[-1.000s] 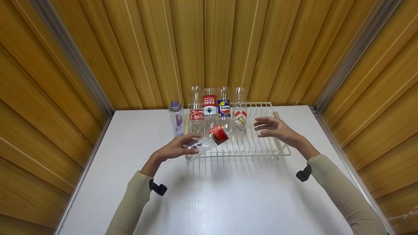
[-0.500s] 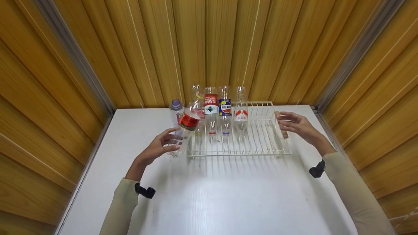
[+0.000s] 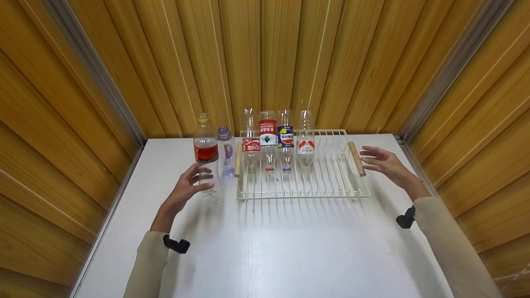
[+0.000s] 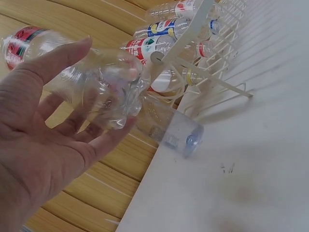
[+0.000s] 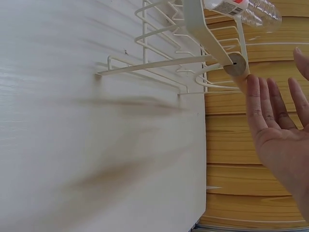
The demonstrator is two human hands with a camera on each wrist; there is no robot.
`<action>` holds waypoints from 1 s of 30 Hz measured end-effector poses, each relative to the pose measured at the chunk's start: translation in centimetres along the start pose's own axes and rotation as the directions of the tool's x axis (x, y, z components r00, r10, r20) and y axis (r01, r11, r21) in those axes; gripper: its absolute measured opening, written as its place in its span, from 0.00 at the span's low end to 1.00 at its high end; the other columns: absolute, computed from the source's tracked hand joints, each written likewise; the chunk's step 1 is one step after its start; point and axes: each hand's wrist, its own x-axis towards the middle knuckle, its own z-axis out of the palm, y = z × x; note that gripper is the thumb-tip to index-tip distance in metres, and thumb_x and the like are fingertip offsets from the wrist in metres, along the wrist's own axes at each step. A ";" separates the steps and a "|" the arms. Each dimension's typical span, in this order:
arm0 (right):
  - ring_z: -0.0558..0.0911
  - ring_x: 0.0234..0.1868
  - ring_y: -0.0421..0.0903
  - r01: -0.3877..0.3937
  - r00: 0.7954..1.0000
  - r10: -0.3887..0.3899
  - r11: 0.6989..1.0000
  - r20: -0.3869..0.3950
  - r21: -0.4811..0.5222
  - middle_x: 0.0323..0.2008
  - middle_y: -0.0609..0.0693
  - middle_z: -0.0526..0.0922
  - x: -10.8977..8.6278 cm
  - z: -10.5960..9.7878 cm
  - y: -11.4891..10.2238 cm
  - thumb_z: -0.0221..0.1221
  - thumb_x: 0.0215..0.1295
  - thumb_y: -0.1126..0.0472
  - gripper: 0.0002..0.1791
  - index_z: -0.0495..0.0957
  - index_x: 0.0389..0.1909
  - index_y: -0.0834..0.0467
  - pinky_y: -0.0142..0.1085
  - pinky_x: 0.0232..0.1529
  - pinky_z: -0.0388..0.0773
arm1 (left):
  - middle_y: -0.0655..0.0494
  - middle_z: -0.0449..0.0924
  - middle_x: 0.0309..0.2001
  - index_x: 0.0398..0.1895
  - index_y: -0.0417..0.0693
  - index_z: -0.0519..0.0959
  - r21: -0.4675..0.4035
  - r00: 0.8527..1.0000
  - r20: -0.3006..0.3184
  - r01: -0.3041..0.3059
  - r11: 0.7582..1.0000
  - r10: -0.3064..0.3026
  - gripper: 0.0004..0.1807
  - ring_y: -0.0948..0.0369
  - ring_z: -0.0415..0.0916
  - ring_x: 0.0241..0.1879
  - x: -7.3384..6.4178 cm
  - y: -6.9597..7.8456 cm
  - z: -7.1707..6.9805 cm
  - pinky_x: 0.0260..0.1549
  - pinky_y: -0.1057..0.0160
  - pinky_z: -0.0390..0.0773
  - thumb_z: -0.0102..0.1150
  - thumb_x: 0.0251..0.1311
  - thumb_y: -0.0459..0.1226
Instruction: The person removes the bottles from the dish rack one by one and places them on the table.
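My left hand (image 3: 186,186) holds a clear plastic bottle (image 3: 206,154) with a red and black label and a yellow cap. It stands upright, left of a purple-capped bottle (image 3: 227,157). In the left wrist view, the thumb and fingers wrap the clear lower part of the bottle (image 4: 104,89). My right hand (image 3: 385,163) is beside the right wooden handle (image 3: 357,159) of a white wire rack (image 3: 304,196), fingers extended and holding nothing. The right wrist view has the fingertips by the handle's end (image 5: 235,65); contact cannot be told.
Several clear bottles sit upside down in the rack's left part: a red-labelled one (image 3: 251,145), a red-and-white one (image 3: 268,132), a blue one (image 3: 285,136) and a white-and-red one (image 3: 306,147). The rack stands on a white table (image 3: 281,248) against a wooden wall (image 3: 273,62).
My left hand has carried the tilted bottle from over the rack to the left, past the purple-capped bottle, and turned it upright. My right hand has moved right, to the outside of the rack's handle.
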 end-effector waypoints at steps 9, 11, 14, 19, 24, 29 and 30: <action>0.79 0.58 0.31 -0.075 0.997 0.074 0.995 -0.020 -0.061 0.76 0.68 0.58 -0.5 0.1 1.8 0.60 0.75 0.57 0.37 0.57 0.78 0.63 0.28 0.56 0.82 | 0.44 0.67 0.73 0.78 0.51 0.59 -0.010 0.990 -0.100 0.096 0.995 -0.096 0.43 0.45 0.63 0.75 0.8 -3.0 -0.5 0.73 0.42 0.66 0.70 0.61 0.35; 0.79 0.55 0.29 -0.092 0.996 0.092 0.992 -0.010 -0.080 0.76 0.69 0.57 -0.5 0.2 2.2 0.60 0.74 0.56 0.39 0.55 0.78 0.64 0.27 0.54 0.81 | 0.43 0.67 0.73 0.77 0.50 0.60 0.023 0.988 -0.110 0.108 0.994 -0.104 0.43 0.44 0.63 0.75 1.1 -4.0 -0.8 0.73 0.41 0.66 0.70 0.61 0.34; 0.78 0.52 0.26 -0.117 0.993 0.119 0.987 0.005 -0.111 0.76 0.71 0.56 -0.4 0.1 2.6 0.60 0.74 0.56 0.41 0.53 0.79 0.65 0.25 0.52 0.81 | 0.40 0.68 0.73 0.77 0.48 0.60 0.075 0.986 -0.123 0.120 0.990 -0.110 0.43 0.41 0.64 0.74 1.4 -5.5 -1.0 0.72 0.40 0.66 0.70 0.60 0.33; 0.79 0.50 0.26 -0.119 0.992 0.125 0.980 0.031 -0.159 0.76 0.71 0.57 -0.2 0.1 2.5 0.60 0.74 0.56 0.42 0.51 0.80 0.63 0.24 0.52 0.81 | 0.38 0.66 0.74 0.79 0.49 0.57 0.125 0.973 -0.175 0.170 0.977 -0.147 0.47 0.40 0.62 0.75 1.8 -7.1 -0.5 0.73 0.40 0.65 0.71 0.58 0.31; 0.80 0.51 0.27 -0.117 0.991 0.127 0.975 0.043 -0.187 0.76 0.70 0.59 -0.1 0.1 2.0 0.60 0.74 0.56 0.41 0.53 0.80 0.62 0.24 0.52 0.81 | 0.38 0.62 0.75 0.81 0.50 0.54 0.102 0.959 -0.231 0.191 0.976 -0.164 0.49 0.40 0.59 0.76 2.9 -7.8 0.0 0.74 0.39 0.63 0.70 0.59 0.31; 0.79 0.53 0.27 -0.096 0.992 0.109 0.975 0.057 -0.201 0.75 0.69 0.60 0.2 0.4 1.7 0.60 0.74 0.56 0.39 0.55 0.79 0.61 0.25 0.53 0.81 | 0.38 0.61 0.76 0.81 0.52 0.54 0.077 0.941 -0.292 0.201 0.977 -0.171 0.49 0.41 0.58 0.76 4.1 -8.1 0.0 0.74 0.39 0.61 0.71 0.59 0.31; 0.79 0.52 0.26 -0.090 0.993 0.104 0.975 0.059 -0.202 0.75 0.69 0.60 0.3 0.4 1.7 0.60 0.74 0.56 0.39 0.55 0.79 0.61 0.25 0.53 0.81 | 0.38 0.61 0.76 0.81 0.52 0.55 0.076 0.938 -0.304 0.197 0.977 -0.166 0.49 0.41 0.58 0.76 4.3 -8.1 0.0 0.75 0.40 0.61 0.71 0.59 0.31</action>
